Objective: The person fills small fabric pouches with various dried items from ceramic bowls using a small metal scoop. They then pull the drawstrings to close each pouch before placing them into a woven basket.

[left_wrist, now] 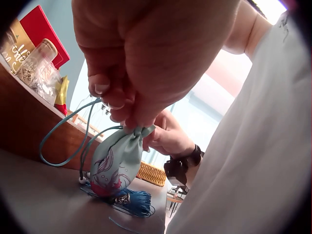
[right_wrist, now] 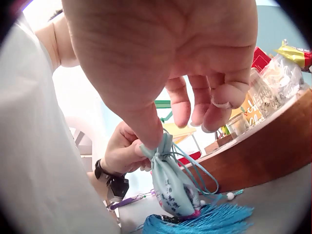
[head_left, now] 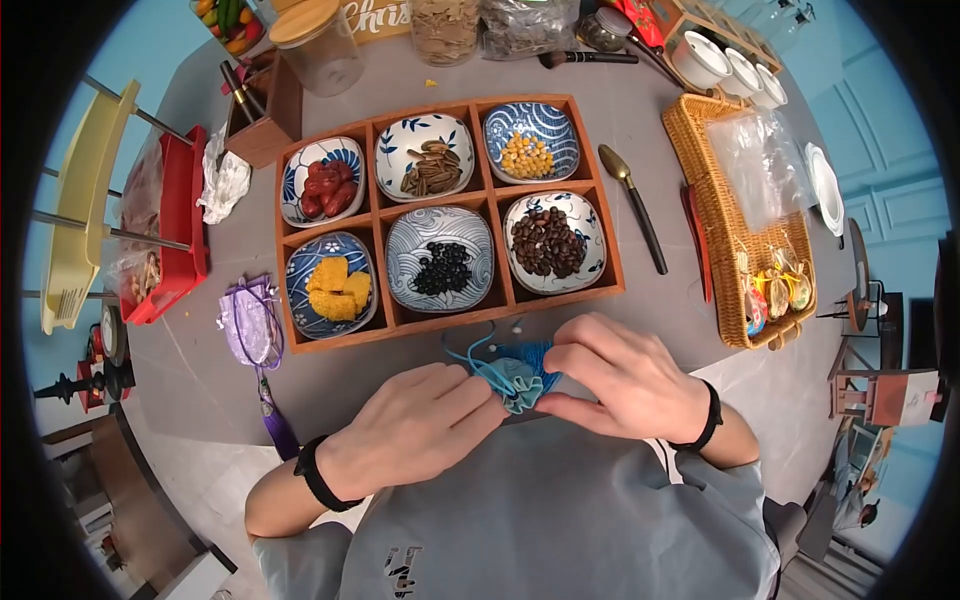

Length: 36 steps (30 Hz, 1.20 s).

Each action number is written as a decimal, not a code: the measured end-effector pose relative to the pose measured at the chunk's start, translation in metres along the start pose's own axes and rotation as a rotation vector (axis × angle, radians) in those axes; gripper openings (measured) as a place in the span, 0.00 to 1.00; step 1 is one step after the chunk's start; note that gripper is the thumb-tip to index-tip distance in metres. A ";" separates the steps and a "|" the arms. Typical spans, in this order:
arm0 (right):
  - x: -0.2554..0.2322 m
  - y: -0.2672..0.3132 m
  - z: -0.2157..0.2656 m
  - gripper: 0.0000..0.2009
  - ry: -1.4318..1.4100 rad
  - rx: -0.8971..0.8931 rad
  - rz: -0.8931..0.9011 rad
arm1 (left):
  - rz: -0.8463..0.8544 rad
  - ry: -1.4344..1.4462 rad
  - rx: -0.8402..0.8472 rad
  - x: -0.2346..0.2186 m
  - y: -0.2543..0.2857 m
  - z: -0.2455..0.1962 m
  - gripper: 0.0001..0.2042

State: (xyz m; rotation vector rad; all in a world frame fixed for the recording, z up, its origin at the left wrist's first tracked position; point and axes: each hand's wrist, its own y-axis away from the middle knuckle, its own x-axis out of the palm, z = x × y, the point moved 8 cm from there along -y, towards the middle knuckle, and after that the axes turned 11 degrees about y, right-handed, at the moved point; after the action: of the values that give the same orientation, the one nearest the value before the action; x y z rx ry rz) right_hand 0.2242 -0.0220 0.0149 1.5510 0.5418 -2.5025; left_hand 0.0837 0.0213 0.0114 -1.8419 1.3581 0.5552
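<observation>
A light blue drawstring pouch (head_left: 518, 384) with a gathered neck is held near the table's front edge. My left hand (head_left: 415, 425) pinches it at the neck. Curved and spread, the fingers of my right hand (head_left: 625, 380) stand apart beside it, with the thumb right at the ruffled mouth. A fish-like print shows on the pouch (left_wrist: 114, 168) in the left wrist view; dark writing marks its other side in the right wrist view. Its cord (left_wrist: 58, 161) loops out loosely, and a blue tassel (right_wrist: 204, 219) lies on the table below.
Behind the hands stands a wooden divided tray (head_left: 450, 322) with patterned bowls of dried foods. Left of it lies a purple pouch (head_left: 250, 322). A spoon (head_left: 635, 205), red tongs (head_left: 697, 245) and a wicker basket (head_left: 735, 300) are on the right. Jars line the back.
</observation>
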 end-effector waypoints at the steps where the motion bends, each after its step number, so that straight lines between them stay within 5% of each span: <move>1: 0.000 0.000 0.000 0.17 0.030 -0.026 0.033 | -0.001 -0.001 0.009 0.000 -0.001 0.000 0.09; 11: 0.011 0.002 0.014 0.05 0.112 -0.269 0.131 | -0.007 0.009 0.037 -0.004 0.005 -0.002 0.08; 18: 0.000 0.002 0.003 0.06 0.184 -0.143 0.193 | 0.067 -0.028 -0.005 -0.011 0.006 0.005 0.09; 27: 0.003 0.000 0.003 0.09 0.180 -0.135 0.123 | -0.183 -0.087 -0.026 -0.016 0.007 0.006 0.12; 36: -0.002 -0.002 0.009 0.09 0.183 -0.162 0.032 | -0.042 -0.223 0.013 0.000 0.006 0.004 0.10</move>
State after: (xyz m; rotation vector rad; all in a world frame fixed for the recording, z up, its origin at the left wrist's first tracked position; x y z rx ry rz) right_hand 0.2165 -0.0236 0.0208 1.7194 0.7184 -2.2446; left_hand 0.0785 0.0237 0.0066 -1.7376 1.1694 0.7053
